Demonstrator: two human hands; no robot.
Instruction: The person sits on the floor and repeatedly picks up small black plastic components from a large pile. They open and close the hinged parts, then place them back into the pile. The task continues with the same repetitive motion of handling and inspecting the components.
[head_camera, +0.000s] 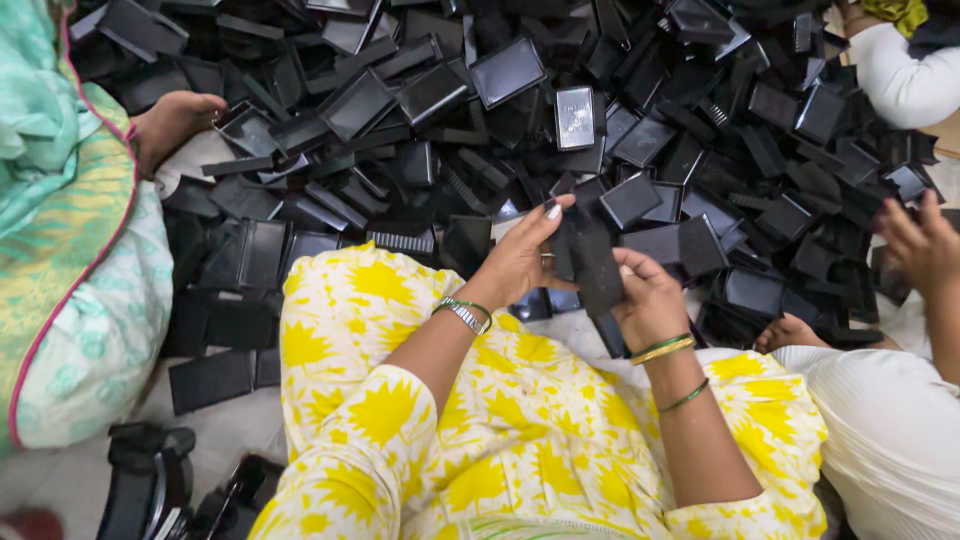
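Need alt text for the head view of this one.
Both hands, left hand and right hand, grip one flat black plastic piece above a lap in yellow-flowered cloth, before a big heap of black plastic trays. Other people sit at either side.

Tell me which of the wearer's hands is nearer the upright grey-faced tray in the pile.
Left. The left hand sits just below the grey-faced tray, fingertips pointing toward it. The right hand is lower and further right, gripping the black piece both hands hold.

Flat black plastic piece (592, 262) — rectangular, matte; held upright above the lap.
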